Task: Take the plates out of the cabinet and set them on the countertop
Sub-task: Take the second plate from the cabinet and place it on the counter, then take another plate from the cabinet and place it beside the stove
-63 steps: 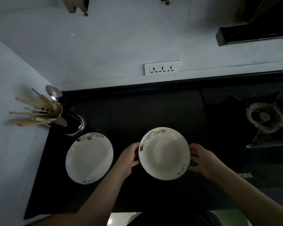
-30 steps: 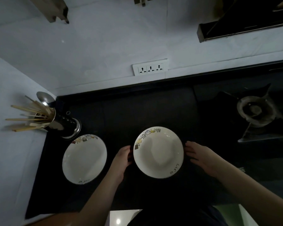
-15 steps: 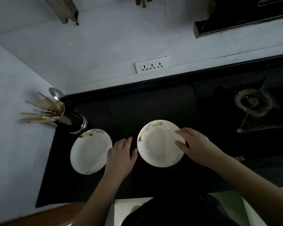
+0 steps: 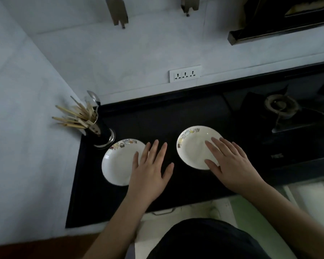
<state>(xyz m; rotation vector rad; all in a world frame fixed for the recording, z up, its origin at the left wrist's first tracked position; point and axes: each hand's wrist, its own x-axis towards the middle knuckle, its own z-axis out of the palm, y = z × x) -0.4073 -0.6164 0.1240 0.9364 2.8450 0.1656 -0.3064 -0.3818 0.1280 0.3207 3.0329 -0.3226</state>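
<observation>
Two white plates lie flat on the dark desk, well apart from each other. At the far left, a metal utensil holder stands in the corner by the wall, with chopsticks fanning out of it and a spoon rising behind them. Just beside its base lies the left plate, with a band of small coloured pictures along its far rim. The left hand is spread flat with its grip open, holding nothing; its outer fingers overlap the right edge of that plate, and the rest of it is over the bare desk between the two plates. The right plate carries the same picture band. The right hand is also spread with an open grip, fingers over the near right part of this plate. A wall socket sits on the back wall, and a gas burner is at the far right.
</observation>
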